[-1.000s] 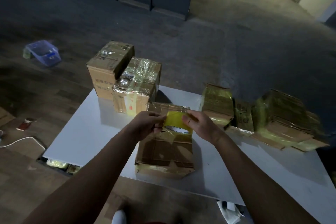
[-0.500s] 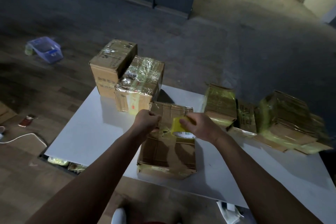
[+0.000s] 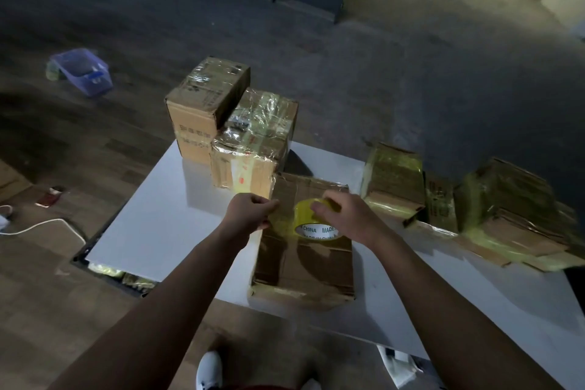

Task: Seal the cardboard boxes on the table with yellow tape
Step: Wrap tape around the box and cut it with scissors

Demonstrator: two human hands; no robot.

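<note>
A flat cardboard box point(image 3: 307, 266) lies on the white table point(image 3: 158, 225) in front of me. My right hand point(image 3: 345, 215) grips a roll of yellow tape point(image 3: 311, 222) over the box's far half. My left hand point(image 3: 250, 210) pinches the loose end of the tape at the box's left edge, and a short translucent yellow strip point(image 3: 281, 225) stretches between the hands.
Two taped boxes point(image 3: 253, 142) stand at the table's far left. Several boxes wrapped in yellow tape point(image 3: 493, 212) lie along the right. On the floor are a blue plastic bin point(image 3: 82, 71), a white cable point(image 3: 44, 226) and my white shoe point(image 3: 209, 370).
The roll has come down from above the box to just over its top. My hands have drawn apart, with the left one moving left and pulling out a strip of tape.
</note>
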